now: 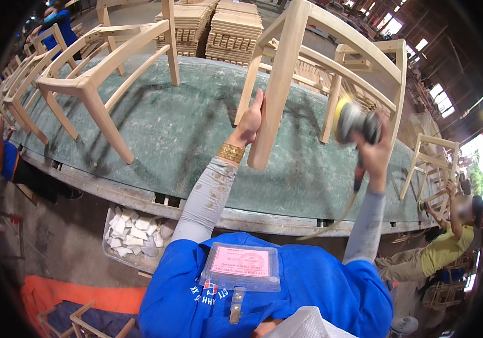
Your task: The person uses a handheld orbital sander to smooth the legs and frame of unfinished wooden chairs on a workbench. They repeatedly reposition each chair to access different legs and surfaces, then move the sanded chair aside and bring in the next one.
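A pale wooden chair frame [279, 84] stands tilted on the green worktable [157, 141], its near leg toward me. My left hand [247, 125] grips that leg from its left side, thumb pointing up; the other fingers are partly hidden behind the wood. In my right hand [375, 152] is a round power sander [357, 123] with a yellow pad edge and dark body, smeared by motion. The sander is close to a leg and the lower rail on the frame's right side; I cannot tell whether it touches. Its cord [334, 225] trails down over the table's front edge.
More chair frames [92, 84] line the table's left. Stacked wooden parts [233, 31] stand beyond it. A bin of whitish scraps [134, 234] sits below the front edge. At right a person in yellow [447, 248] works on another frame [432, 160]; another person [64, 31] is at far left.
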### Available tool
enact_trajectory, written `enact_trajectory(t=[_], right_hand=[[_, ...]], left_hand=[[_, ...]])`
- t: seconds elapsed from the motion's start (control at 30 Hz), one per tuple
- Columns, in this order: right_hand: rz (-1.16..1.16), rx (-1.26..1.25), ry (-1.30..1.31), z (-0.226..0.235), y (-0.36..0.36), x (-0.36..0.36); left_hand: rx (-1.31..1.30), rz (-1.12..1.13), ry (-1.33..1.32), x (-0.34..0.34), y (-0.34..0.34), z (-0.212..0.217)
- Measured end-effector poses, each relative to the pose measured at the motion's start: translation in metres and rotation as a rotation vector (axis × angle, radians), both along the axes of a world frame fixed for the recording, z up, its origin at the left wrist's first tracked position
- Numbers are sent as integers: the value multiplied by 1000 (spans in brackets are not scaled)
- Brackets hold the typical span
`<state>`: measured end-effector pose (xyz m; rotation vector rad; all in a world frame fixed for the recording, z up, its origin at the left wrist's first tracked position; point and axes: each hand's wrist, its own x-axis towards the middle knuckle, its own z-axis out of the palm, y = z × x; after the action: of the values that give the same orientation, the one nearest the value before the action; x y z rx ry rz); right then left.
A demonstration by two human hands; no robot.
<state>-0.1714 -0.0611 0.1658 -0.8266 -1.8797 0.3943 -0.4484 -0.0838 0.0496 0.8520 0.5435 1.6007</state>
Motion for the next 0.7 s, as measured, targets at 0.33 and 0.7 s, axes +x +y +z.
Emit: enact_trajectory(t=[0.33, 0.7], right_hand=[[-311, -606, -705, -283, -48, 14], [-272, -234, -179, -180, -11, 2]], left_hand=[[-53, -79, -186, 5, 9, 13], [-133, -80, -50, 19, -9, -18]])
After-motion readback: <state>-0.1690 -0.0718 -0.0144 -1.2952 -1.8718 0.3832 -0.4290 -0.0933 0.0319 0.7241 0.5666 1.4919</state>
